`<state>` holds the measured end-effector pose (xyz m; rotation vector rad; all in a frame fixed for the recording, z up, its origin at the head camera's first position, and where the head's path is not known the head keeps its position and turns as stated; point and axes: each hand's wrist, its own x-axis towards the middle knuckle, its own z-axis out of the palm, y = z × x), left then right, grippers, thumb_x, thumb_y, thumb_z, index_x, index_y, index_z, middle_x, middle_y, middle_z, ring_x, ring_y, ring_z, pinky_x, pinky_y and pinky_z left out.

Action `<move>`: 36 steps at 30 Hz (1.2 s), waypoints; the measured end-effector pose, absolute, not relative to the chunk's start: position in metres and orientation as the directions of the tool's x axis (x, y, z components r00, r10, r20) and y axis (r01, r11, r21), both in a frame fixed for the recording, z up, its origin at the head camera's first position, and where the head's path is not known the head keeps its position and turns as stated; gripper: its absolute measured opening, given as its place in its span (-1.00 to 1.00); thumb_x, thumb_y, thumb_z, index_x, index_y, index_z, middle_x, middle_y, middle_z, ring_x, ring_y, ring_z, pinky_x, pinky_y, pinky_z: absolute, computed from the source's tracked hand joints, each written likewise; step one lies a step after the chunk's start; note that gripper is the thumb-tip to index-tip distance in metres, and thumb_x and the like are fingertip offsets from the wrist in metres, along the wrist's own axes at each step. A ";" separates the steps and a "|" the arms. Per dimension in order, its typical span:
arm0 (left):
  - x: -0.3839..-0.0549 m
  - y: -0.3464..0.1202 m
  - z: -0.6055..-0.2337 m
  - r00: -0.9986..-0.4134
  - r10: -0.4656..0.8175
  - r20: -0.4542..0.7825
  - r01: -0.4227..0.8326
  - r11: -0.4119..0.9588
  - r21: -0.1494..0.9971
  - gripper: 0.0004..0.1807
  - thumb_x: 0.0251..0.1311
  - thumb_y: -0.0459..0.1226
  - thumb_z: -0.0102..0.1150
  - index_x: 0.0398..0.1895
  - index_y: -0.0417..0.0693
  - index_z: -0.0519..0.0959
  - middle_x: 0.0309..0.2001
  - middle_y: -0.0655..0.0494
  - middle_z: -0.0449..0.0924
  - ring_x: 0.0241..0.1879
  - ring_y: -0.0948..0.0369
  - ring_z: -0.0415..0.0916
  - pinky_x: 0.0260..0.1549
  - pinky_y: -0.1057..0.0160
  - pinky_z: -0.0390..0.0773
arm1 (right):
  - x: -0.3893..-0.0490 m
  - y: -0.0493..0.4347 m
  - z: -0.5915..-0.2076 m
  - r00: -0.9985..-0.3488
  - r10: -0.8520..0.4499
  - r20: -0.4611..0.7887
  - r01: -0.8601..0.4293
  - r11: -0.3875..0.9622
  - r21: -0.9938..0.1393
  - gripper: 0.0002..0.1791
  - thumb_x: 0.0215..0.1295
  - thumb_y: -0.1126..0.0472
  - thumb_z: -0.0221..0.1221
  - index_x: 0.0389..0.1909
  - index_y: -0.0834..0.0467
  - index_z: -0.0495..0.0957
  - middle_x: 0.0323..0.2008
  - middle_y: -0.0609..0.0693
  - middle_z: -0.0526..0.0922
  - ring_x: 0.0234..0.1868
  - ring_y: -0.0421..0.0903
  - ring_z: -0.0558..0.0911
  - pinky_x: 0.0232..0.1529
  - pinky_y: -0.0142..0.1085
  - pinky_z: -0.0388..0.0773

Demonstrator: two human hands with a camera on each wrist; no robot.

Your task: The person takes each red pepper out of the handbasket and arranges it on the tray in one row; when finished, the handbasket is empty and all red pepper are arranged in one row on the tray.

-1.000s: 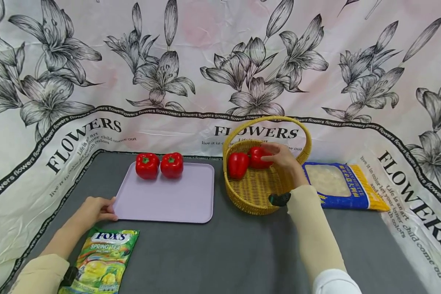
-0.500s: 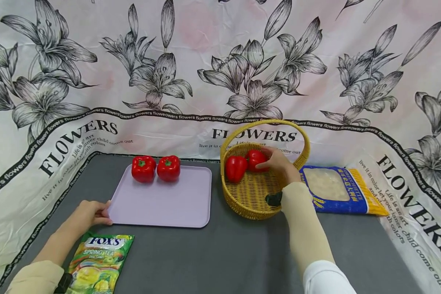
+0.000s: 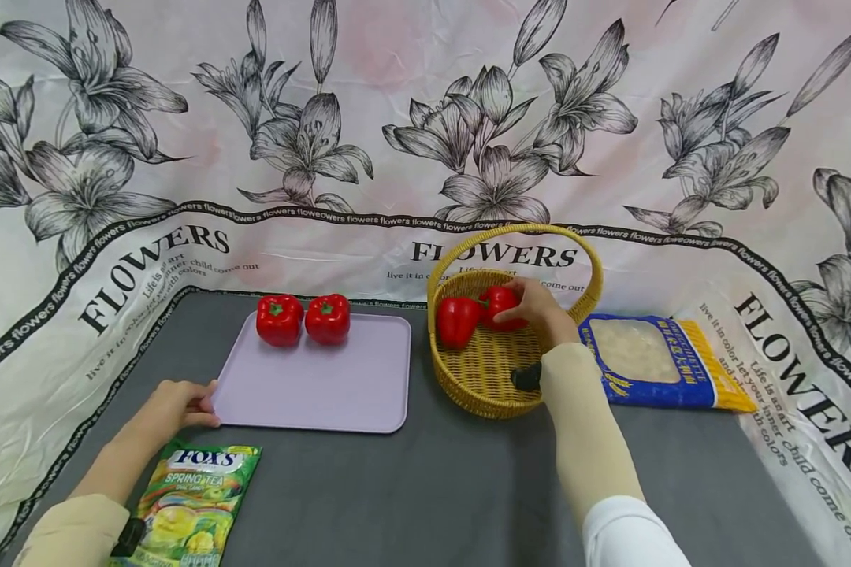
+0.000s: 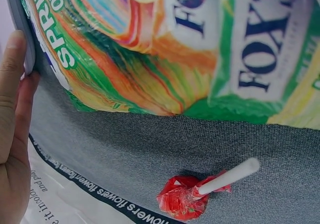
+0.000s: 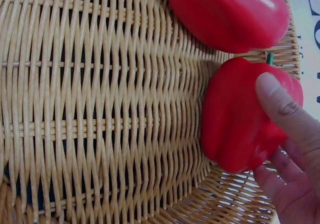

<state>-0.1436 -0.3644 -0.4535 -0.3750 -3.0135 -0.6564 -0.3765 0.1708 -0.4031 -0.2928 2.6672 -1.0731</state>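
Observation:
My right hand [image 3: 539,309] reaches into the yellow wicker basket [image 3: 485,405] and grips a red bell pepper [image 5: 245,119], thumb on one side and fingers curled under the other. Beside that pepper in the basket lies a second red bell pepper [image 3: 457,321]. My left hand [image 3: 176,404] pinches the near left corner of a pale purple tray [image 3: 312,394], thumb and fingers at its rim. Two more red bell peppers [image 3: 280,320] stand side by side at the tray's far left, green stems up.
A green candy bag [image 3: 191,500] lies in front of the tray, under my left forearm. Right of the basket is a blue and yellow pasta bag [image 3: 652,362]. A red-wrapped lollipop [image 4: 185,198] shows in the left wrist view. A flowered cloth [image 3: 397,157] hangs behind the grey table.
The head view has shifted slightly. My right hand has settled lower around the pepper in the basket. My left hand stays at the tray's corner.

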 end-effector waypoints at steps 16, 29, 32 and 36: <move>-0.147 -0.362 -0.448 -0.973 0.218 0.070 0.227 0.879 0.419 -0.83 -0.09 -0.31 0.46 -0.62 -0.02 0.60 -0.58 0.28 0.52 -0.54 0.33 0.34 -0.48 0.25 0.43 | -0.365 0.189 -0.396 -0.952 -0.273 -0.138 -0.130 0.769 -0.626 -0.17 0.13 0.16 0.39 0.32 0.41 0.22 0.24 0.38 0.34 0.24 0.27 0.36 0.24 0.03 0.31; -0.138 -0.370 -0.452 -0.972 0.210 0.104 0.234 0.878 0.418 -0.82 -0.11 -0.31 0.47 -0.61 -0.01 0.59 -0.58 0.31 0.49 -0.55 0.39 0.32 -0.51 0.29 0.43 | -0.358 0.185 -0.412 -0.938 -0.259 -0.230 0.084 0.473 -0.877 -0.12 0.18 0.27 0.32 0.41 0.36 0.03 0.33 0.32 0.26 0.25 0.17 0.35 0.21 -0.07 0.36; -0.139 -0.368 -0.452 -0.971 0.211 0.112 0.239 0.874 0.423 -0.83 -0.11 -0.32 0.47 -0.60 -0.02 0.60 -0.58 0.31 0.49 -0.55 0.39 0.33 -0.50 0.29 0.45 | -0.358 0.183 -0.415 -0.942 -0.222 -0.253 0.136 0.436 -0.890 -0.12 0.19 0.28 0.28 0.42 0.34 0.01 0.35 0.31 0.22 0.26 0.16 0.31 0.24 -0.06 0.29; -0.141 -0.363 -0.453 -0.967 0.225 0.116 0.253 0.862 0.438 -0.81 -0.11 -0.33 0.47 -0.61 -0.02 0.58 -0.58 0.30 0.49 -0.55 0.39 0.32 -0.51 0.28 0.43 | -0.354 0.184 -0.418 -0.957 -0.164 -0.240 0.152 0.420 -0.895 -0.12 0.20 0.20 0.28 0.44 0.30 0.02 0.34 0.29 0.25 0.21 0.10 0.35 0.25 -0.10 0.28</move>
